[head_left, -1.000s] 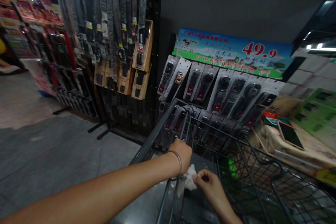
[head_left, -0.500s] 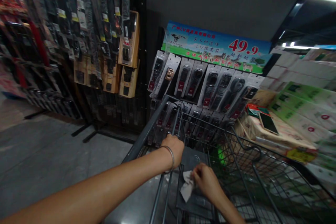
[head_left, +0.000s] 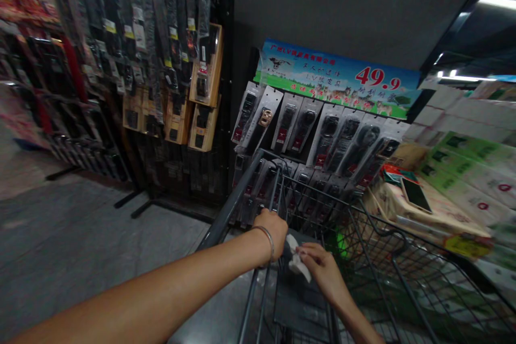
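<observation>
My left hand (head_left: 273, 232), with a thin bracelet at the wrist, is closed around a metal bar of the shopping cart (head_left: 341, 201); its fingertips are hidden. Just to the right, a crumpled white tissue (head_left: 299, 267) is pinched in the fingers of my right hand (head_left: 323, 270). The tissue hangs above the grey seat panel (head_left: 300, 301) inside the cart. The cart's thick grey handle (head_left: 231, 196) slants past on the left of my left hand.
Packaged belts (head_left: 328, 131) hang beyond the cart under a price sign (head_left: 338, 78). Another belt rack (head_left: 169, 54) stands left on grey floor (head_left: 88, 247). A phone (head_left: 416, 194) lies on a large pack in the cart; green-and-white packages (head_left: 475, 172) are stacked at right.
My right hand has lifted the tissue slightly and turned, bringing it closer to my left hand. My left hand keeps its grip on the bar. The whole view has shifted a little.
</observation>
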Tool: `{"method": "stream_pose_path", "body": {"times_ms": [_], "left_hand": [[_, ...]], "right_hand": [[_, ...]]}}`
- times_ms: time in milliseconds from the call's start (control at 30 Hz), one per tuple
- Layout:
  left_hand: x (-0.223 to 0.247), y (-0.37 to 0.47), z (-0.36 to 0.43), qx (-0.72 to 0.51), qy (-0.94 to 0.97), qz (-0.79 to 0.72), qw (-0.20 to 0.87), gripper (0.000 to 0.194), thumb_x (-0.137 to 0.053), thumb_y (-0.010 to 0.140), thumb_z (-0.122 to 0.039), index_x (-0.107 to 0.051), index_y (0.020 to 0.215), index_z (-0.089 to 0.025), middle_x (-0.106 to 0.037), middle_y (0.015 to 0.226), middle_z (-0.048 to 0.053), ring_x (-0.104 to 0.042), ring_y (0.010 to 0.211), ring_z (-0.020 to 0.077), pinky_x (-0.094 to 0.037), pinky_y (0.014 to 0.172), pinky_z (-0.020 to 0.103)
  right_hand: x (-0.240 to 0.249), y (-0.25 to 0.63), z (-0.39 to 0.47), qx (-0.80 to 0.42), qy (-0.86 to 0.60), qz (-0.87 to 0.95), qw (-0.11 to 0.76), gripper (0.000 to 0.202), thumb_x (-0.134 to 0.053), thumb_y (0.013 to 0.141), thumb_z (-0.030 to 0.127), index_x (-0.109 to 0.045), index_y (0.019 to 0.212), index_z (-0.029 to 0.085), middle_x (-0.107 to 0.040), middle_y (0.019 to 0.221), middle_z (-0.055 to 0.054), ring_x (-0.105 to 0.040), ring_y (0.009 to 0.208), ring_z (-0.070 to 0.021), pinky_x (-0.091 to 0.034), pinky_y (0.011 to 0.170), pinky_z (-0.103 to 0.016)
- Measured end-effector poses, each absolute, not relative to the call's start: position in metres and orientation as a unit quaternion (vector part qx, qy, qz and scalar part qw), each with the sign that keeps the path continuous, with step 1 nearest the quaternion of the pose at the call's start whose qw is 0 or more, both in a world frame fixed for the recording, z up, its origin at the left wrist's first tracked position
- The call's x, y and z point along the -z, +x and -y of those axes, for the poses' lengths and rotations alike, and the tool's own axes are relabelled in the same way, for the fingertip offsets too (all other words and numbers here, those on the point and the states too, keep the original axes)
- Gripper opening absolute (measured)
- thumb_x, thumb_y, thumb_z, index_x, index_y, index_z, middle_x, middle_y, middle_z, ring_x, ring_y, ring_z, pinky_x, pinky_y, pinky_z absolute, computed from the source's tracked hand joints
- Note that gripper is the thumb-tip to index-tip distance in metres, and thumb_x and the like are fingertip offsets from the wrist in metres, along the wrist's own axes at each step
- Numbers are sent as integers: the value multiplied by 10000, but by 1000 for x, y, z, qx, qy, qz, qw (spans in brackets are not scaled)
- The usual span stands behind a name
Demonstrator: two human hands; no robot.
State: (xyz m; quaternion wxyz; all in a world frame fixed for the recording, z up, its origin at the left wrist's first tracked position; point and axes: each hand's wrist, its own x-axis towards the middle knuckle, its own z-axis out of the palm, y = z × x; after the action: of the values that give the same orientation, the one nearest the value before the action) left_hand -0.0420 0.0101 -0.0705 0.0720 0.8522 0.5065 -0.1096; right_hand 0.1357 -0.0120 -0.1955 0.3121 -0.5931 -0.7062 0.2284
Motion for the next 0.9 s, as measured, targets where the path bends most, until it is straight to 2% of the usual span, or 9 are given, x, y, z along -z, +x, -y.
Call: {"method": "stream_pose_path", "body": {"times_ms": [100,167,233,300,467,533,633,733,900], "left_hand": [[69,-42,-10,114,847,-514,78,237,-617,696,-179,-648,899,-61,-628,961,185,-575,963,284,-446,837,363],[69,-42,-10,116,845,-515,81,266,-627,682,-169,-646,923,-58,-625,977,186,-572,970,285,-446,839,360],[69,-42,-10,114,845,-516,83,283,-630,679,-167,-645,939,-57,-623,987,185,-569,976,286,-444,846,361],[69,-42,-10,115,845,-516,84,275,-623,688,-172,-647,937,-58,-622,989,185,-567,982,285,-442,853,363],[68,-42,-8,123,841,-521,81,290,-630,689,-197,-645,947,-65,-614,1004,184,-558,992,277,-447,840,345],[68,-42,-8,123,842,-520,77,299,-618,699,-198,-643,967,-67,-613,1010,181,-557,989,276,-447,840,349],[69,-42,-7,126,841,-520,76,307,-611,703,-194,-641,980,-66,-611,1022,180,-551,992,281,-446,848,355],[68,-42,-7,129,840,-522,77,322,-623,697,-203,-640,987,-65,-608,1024,183,-549,996,281,-446,849,352],[67,-43,-8,129,840,-522,81,327,-626,694,-195,-639,990,-57,-607,1021,183,-548,995,286,-450,844,350]], "right_hand": [[190,139,5,-207,-611,692,324,265,-510,781,276,-745,841,170,-653,852,-104,-609,836,-235,-455,769,-331],[190,139,2,-235,-604,683,337,285,-505,781,295,-745,835,153,-657,778,-98,-613,776,-232,-464,725,-326],[191,138,1,-265,-585,670,372,314,-479,803,320,-736,849,145,-667,802,-100,-618,780,-226,-471,711,-314],[190,138,1,-243,-591,670,379,311,-465,817,313,-725,861,148,-665,850,-104,-617,812,-221,-466,720,-304],[185,136,4,-92,-678,687,243,284,-420,851,253,-675,765,163,-648,872,-110,-614,738,-195,-410,653,-272],[189,136,4,-80,-698,684,196,250,-413,856,226,-638,761,175,-653,817,-100,-620,731,-197,-384,621,-261],[204,133,0,-107,-713,671,173,143,-440,825,140,-578,836,176,-644,742,-66,-630,736,-189,-366,596,-239],[219,129,-3,-75,-746,642,157,179,-411,818,77,-533,918,161,-620,852,-78,-635,737,-172,-366,577,-231],[224,125,-5,-32,-780,616,103,219,-345,870,106,-556,896,160,-558,968,-96,-640,726,-169,-378,579,-249]]}}
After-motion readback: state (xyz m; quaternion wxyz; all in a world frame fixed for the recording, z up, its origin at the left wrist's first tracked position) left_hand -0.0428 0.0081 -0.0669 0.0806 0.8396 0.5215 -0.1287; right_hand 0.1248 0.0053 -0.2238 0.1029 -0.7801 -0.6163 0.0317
